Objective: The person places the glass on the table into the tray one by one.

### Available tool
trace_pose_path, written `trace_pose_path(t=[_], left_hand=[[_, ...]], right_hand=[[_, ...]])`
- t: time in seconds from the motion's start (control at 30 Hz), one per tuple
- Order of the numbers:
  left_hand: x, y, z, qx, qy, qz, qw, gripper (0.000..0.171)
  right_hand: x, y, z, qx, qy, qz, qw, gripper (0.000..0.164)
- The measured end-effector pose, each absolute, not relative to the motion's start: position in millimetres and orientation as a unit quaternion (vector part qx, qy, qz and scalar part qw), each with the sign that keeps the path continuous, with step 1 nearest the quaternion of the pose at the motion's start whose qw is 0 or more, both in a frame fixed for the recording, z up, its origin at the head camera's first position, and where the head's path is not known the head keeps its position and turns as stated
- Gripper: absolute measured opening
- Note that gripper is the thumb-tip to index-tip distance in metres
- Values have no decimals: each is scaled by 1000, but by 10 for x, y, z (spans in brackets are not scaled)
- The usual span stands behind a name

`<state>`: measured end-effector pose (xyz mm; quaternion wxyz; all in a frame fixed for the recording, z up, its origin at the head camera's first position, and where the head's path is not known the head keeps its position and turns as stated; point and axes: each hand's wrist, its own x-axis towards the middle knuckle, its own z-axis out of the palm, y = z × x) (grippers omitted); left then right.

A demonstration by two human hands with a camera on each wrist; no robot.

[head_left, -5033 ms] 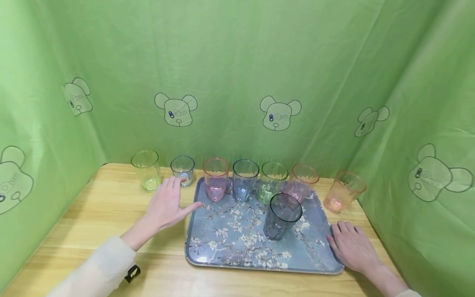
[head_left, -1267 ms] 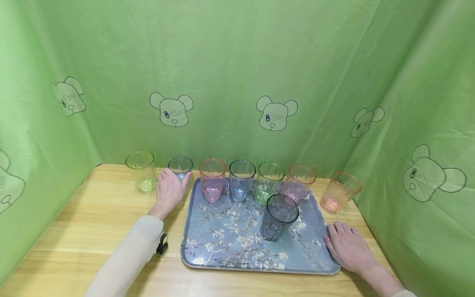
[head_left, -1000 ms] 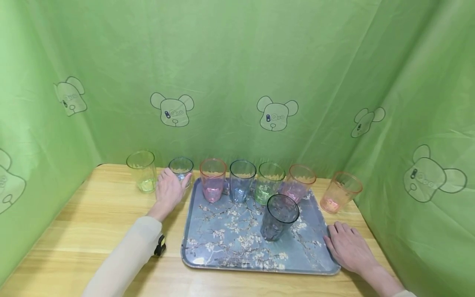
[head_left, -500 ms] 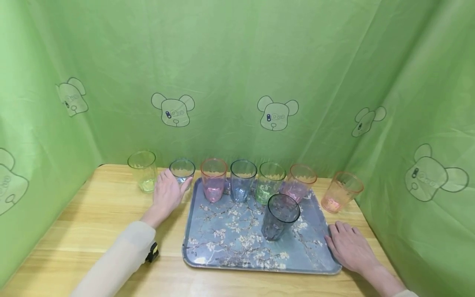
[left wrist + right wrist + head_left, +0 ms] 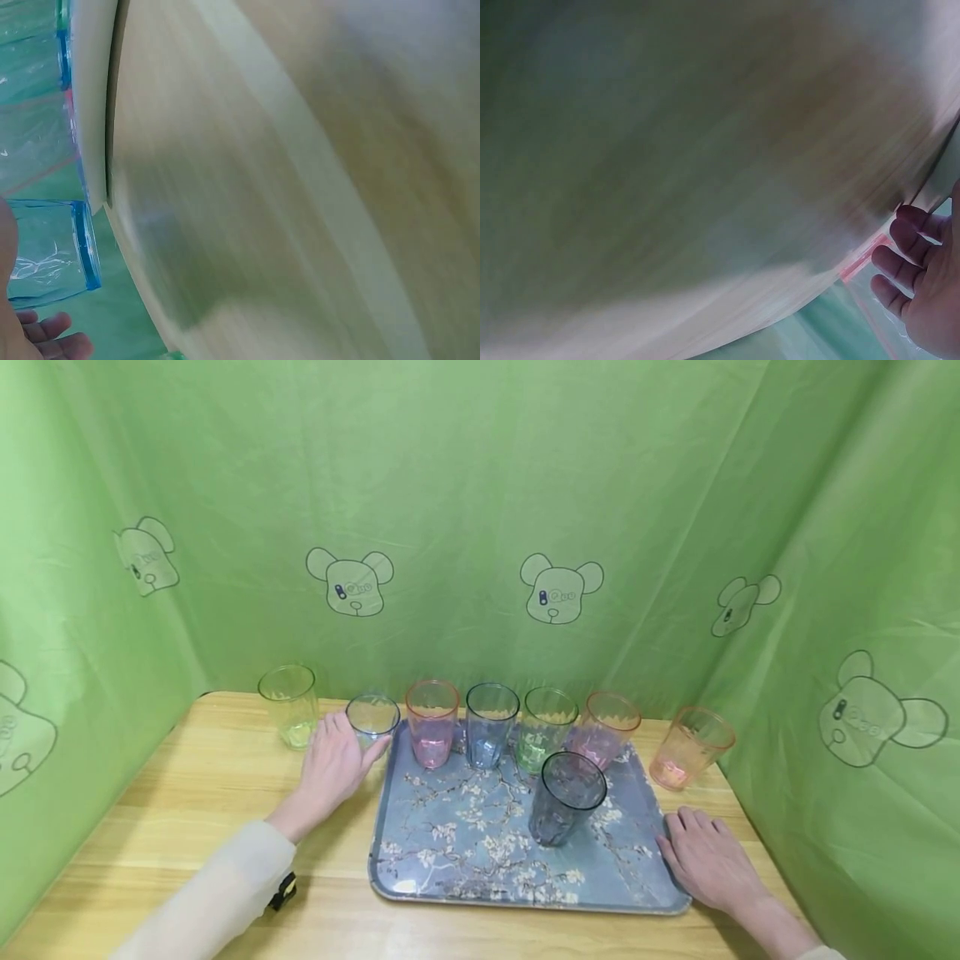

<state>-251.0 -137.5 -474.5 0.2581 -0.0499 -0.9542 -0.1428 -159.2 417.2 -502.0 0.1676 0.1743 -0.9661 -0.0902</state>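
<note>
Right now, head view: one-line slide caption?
Left hand holds a small blue-rimmed glass beside a floral tray of tinted glasses; right hand rests at the tray's right edge.

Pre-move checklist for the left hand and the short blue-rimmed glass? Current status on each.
1. Grip: ok. The left hand has the short blue-rimmed glass between thumb and fingers.
2. Base off table: apparently ok. Left wrist view shows green curtain between base and table edge.
3. Margin to red-rimmed pink glass: cannot tell. Rims look close; depth unclear.
4. Bare space on tray, front left: ok.
5. Right hand away from left hand: ok, at the tray's right edge.
6. Table left of tray clear: not ok. Yellow-green glass there.
</note>
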Motion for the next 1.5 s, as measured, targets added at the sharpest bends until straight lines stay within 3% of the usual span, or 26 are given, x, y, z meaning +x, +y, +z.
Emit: trace_pose_path(t=[0.33,0.8,1.5], left_hand=[[-2314,-1417,-4672,-103,-945,-101,292,81],[-2059,-1465,-4610,-154,-939,-58,302,75],[-1815,-1174,-4518,-196,-946,-42,254,77]], right_hand=[[-1606,4190,-5036,183,-961,-90,184,21],[-1608,4183,-5035,179,-963,-91,179,21],[-1606,4182,-5025,179,-964,-89,174,20]])
